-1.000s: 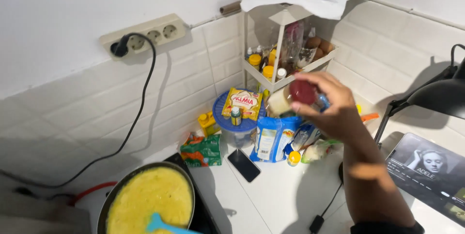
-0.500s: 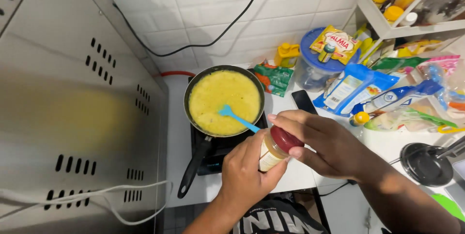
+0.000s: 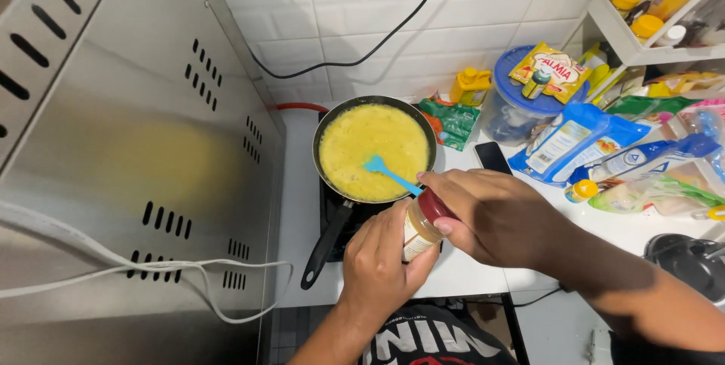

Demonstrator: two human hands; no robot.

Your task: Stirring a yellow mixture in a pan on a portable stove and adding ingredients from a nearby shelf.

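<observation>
My left hand [image 3: 381, 267] grips the body of a small jar [image 3: 419, 229] with a pale label. The fingers of my right hand [image 3: 491, 214] are closed around the jar's dark red lid [image 3: 436, 204]. The jar is tilted, held just in front of a black frying pan [image 3: 332, 116] on a small cooker. The pan holds a yellow egg mixture [image 3: 370, 146]. A blue spatula [image 3: 387, 172] rests in it, handle toward my hands.
A large metal hood or cabinet side [image 3: 128, 161] with a white cable [image 3: 151, 271] fills the left. A phone [image 3: 492, 157], a blue-lidded tub [image 3: 521, 104], food packets [image 3: 574, 138] and a shelf of bottles [image 3: 649, 29] crowd the white counter on the right.
A second ago my right hand alone held the jar up by the shelf. Now the view looks down at the pan, and both hands hold the jar near it.
</observation>
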